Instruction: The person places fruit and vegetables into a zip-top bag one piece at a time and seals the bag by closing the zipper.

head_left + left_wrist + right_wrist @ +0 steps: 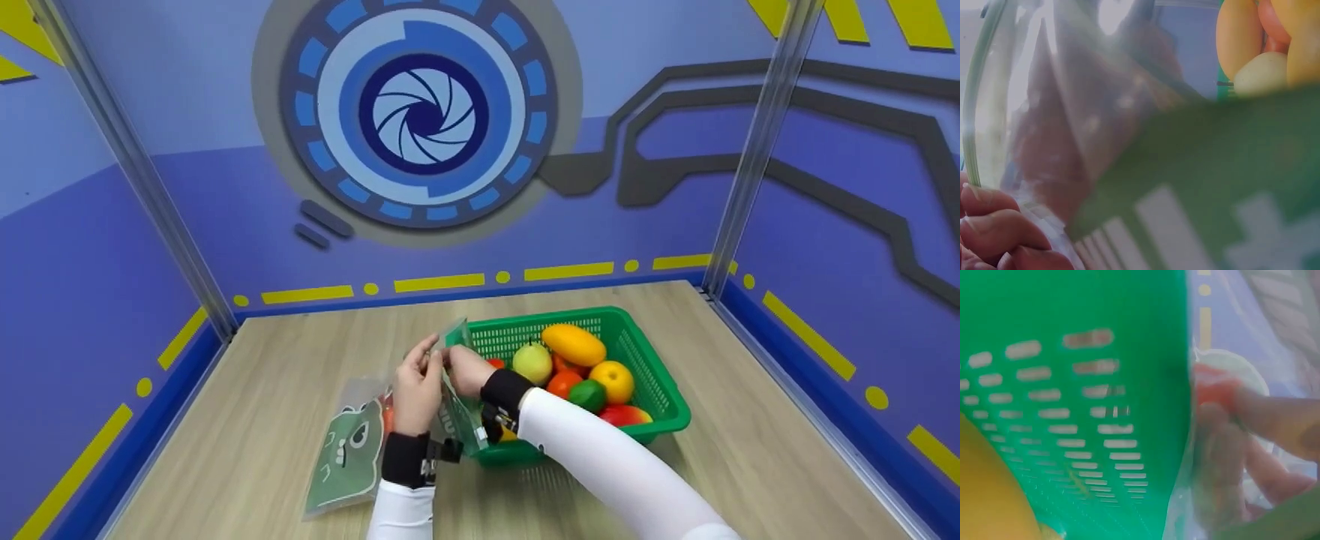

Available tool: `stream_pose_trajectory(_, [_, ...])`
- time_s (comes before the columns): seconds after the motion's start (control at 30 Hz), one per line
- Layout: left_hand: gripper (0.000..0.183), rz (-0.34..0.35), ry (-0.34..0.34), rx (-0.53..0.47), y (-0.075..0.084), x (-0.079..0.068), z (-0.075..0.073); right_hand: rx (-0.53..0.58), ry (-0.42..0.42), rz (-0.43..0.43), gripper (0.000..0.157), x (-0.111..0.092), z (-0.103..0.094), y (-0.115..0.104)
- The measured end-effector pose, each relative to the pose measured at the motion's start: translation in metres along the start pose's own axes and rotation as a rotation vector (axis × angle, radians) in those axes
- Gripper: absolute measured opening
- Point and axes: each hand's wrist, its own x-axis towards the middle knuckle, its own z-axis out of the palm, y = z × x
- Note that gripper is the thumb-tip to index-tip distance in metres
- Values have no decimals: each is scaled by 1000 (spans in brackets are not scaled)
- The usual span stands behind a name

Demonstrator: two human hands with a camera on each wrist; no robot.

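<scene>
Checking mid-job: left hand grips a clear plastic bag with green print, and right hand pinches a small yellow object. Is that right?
One slip: the right wrist view shows the right hand pinching a small red object, not a yellow one. The left hand does grip the clear plastic bag with green print.

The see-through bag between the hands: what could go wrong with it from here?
The thin bag could slip or crumple, since the left hand pinches it near its edge. The red item between the fingers of the right hand might drop. And because the bag is right beside the green basket, it could perhaps snag on the rim.
</scene>
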Motion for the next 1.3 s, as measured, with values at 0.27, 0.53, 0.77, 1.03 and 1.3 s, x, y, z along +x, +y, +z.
stream_pose_trajectory(0.27, [33, 12, 8, 5, 1, 0, 1, -40, -84, -60, 45, -1, -2, -1])
stream_pose_trajectory(0.53, [35, -10, -1, -10, 3, -1, 0, 109, -62, -22, 58, -3, -2, 5])
stream_pose_trajectory(0.77, [35, -50, -10, -28, 2, -1, 0, 187, -43, -7, 54, -5, -3, 10])
stream_pose_trajectory(1.03, [35, -58, -5, -36, 1, -3, -1, 231, -33, 23, 51, -8, -5, 13])
stream_pose_trajectory(1.3, [36, -55, -13, -22, 2, -2, -1, 335, 12, 10, 31, -16, -17, 17])
